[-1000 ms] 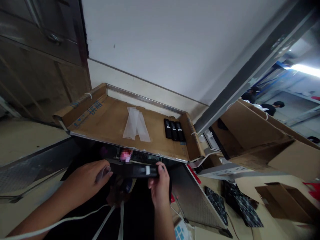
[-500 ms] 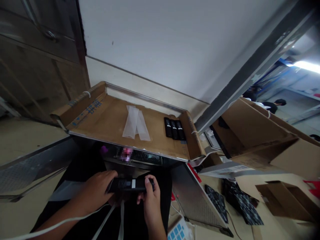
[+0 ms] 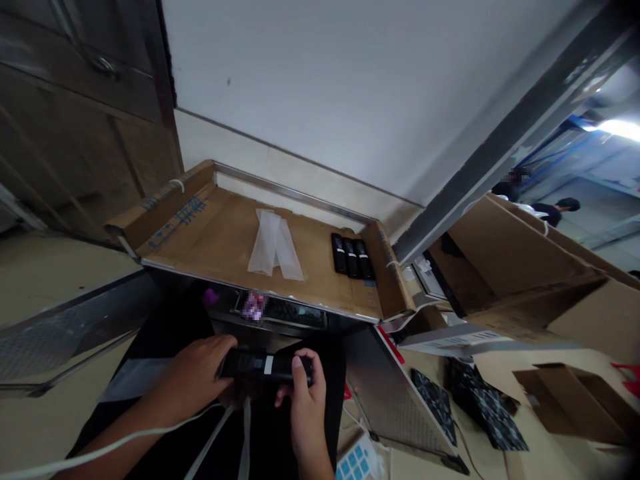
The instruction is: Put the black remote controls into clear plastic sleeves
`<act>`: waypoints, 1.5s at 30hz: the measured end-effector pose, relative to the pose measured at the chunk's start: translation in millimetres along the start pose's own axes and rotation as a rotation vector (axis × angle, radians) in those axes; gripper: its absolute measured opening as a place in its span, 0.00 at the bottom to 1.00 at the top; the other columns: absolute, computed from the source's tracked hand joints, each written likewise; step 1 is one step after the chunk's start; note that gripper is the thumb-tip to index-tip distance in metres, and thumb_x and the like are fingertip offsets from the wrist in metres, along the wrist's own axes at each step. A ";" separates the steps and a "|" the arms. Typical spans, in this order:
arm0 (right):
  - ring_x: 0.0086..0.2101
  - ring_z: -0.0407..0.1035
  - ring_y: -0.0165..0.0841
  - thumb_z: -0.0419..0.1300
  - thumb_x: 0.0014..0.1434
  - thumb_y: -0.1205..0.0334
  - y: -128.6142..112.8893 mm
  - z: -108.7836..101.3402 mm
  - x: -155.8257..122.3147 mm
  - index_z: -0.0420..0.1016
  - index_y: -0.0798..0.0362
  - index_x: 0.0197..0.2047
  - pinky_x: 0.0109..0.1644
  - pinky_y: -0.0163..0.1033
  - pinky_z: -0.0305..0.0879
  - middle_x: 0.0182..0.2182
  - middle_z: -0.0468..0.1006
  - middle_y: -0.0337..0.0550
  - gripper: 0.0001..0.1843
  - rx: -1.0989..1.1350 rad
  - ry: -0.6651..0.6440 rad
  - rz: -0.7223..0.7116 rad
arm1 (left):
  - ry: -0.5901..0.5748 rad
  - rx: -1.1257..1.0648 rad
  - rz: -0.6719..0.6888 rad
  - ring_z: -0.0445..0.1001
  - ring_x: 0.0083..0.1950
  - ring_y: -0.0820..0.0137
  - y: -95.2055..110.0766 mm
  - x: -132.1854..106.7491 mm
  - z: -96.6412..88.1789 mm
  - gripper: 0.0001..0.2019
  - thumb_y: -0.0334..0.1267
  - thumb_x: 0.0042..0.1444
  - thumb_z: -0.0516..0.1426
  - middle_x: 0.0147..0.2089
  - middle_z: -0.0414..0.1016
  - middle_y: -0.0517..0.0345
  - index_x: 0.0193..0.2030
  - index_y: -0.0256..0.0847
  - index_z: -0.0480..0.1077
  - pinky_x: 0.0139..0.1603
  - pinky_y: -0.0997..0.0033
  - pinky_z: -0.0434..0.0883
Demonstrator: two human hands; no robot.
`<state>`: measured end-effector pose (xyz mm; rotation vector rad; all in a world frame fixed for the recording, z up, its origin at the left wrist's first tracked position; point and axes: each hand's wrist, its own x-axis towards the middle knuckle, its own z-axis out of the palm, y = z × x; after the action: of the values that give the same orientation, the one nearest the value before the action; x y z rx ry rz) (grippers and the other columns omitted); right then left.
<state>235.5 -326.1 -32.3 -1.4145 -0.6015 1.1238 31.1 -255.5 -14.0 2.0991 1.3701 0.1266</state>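
Note:
Above my lap, a long black device with a white label (image 3: 269, 365) lies crosswise between my hands; its exact kind is unclear. My left hand (image 3: 207, 363) is wrapped round its left end. At the other end, my right hand (image 3: 306, 380) grips it with thumb and fingers. Beyond them is a cardboard-lined tray (image 3: 215, 233). Two frosted plastic sleeves (image 3: 276, 247) overlap in the tray's middle. Three similar black devices (image 3: 353, 258) lie side by side near its right wall. Another translucent sleeve (image 3: 133, 380) rests on my left thigh, partly behind my forearm.
Metal door panels stand open at left (image 3: 75, 327) and right (image 3: 390, 387) below the tray. A large cardboard box (image 3: 520, 260) stands at right, near a smaller box (image 3: 575, 400) and dark patterned bags (image 3: 480, 407). A white cord (image 3: 135, 440) crosses my left forearm. Two people are far right.
The view has shifted slightly. The black device tilts a little more, its left end slightly higher, and my right hand has moved slightly right along with its end. Both hands still hold it.

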 end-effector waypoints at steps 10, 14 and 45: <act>0.15 0.62 0.25 0.63 0.56 0.38 -3.6 8.3 -5.1 0.65 0.50 0.43 0.17 0.31 0.63 0.22 0.68 0.29 0.25 -0.023 -0.023 -0.023 | 0.078 0.196 0.051 0.76 0.47 0.56 8.7 -0.8 1.6 0.07 0.34 0.56 0.57 0.45 0.79 0.52 0.42 0.42 0.71 0.49 0.58 0.66; 0.15 0.62 0.25 0.63 0.57 0.37 0.8 18.7 -10.2 0.65 0.50 0.44 0.17 0.30 0.62 0.19 0.67 0.29 0.26 -0.038 -0.056 -0.026 | 0.070 0.211 0.103 0.77 0.46 0.56 11.7 1.3 4.8 0.06 0.32 0.57 0.56 0.44 0.79 0.51 0.41 0.41 0.71 0.48 0.57 0.67; 0.17 0.63 0.25 0.64 0.55 0.36 34.4 21.5 -3.6 0.65 0.49 0.45 0.18 0.30 0.62 0.22 0.69 0.29 0.28 0.084 0.036 0.109 | 0.438 -0.297 0.246 0.70 0.64 0.67 -34.3 -7.8 27.1 0.15 0.38 0.69 0.48 0.63 0.70 0.51 0.58 0.44 0.69 0.66 0.67 0.68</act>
<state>206.7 -326.2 -61.0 -1.4057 -0.4510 1.1937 11.0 -264.9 -52.5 2.0439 1.2258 0.8805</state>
